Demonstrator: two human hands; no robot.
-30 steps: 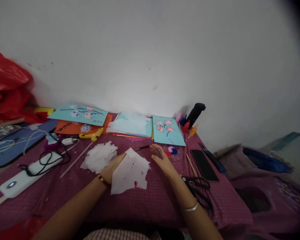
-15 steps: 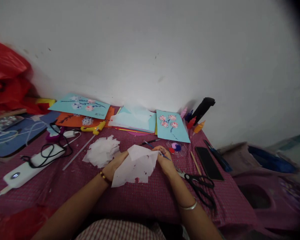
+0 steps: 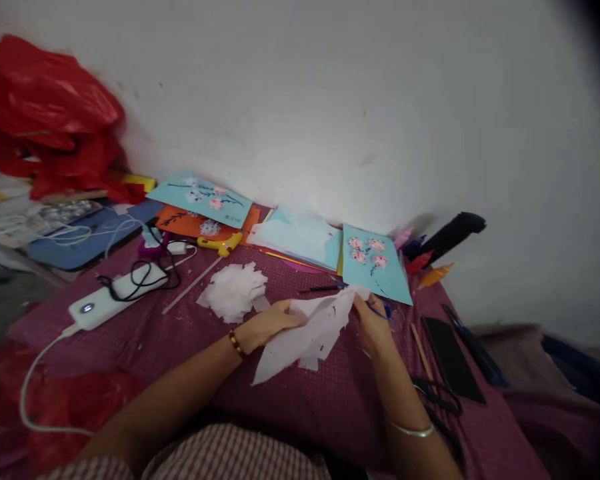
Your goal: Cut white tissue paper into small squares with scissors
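A thin sheet of white tissue paper (image 3: pixel 305 337), with small dark and pink marks, hangs tilted between my hands above the table. My left hand (image 3: pixel 275 321) is closed on its left edge. My right hand (image 3: pixel 373 325) pinches the upper right corner. A thin blue stick (image 3: pixel 378 311) also shows at the right fingers; its kind is unclear. To the left of the sheet lies a loose pile of cut white paper (image 3: pixel 235 291). Partly behind my right forearm are black-handled scissors (image 3: pixel 439 396).
A yellow glue gun (image 3: pixel 223 244), a white power bank (image 3: pixel 117 297) and cables lie left. Blue flower cards (image 3: pixel 200 200) and stacked paper (image 3: pixel 300 239) line the wall. At right are a dark phone-like slab (image 3: pixel 453 360), a wooden stick (image 3: pixel 421 350) and paint tubes (image 3: pixel 436 275).
The view has swung left, so things sit further right in the picture. The sheet has turned from nearly flat to tilted and folded, its upper right corner raised between my hands.
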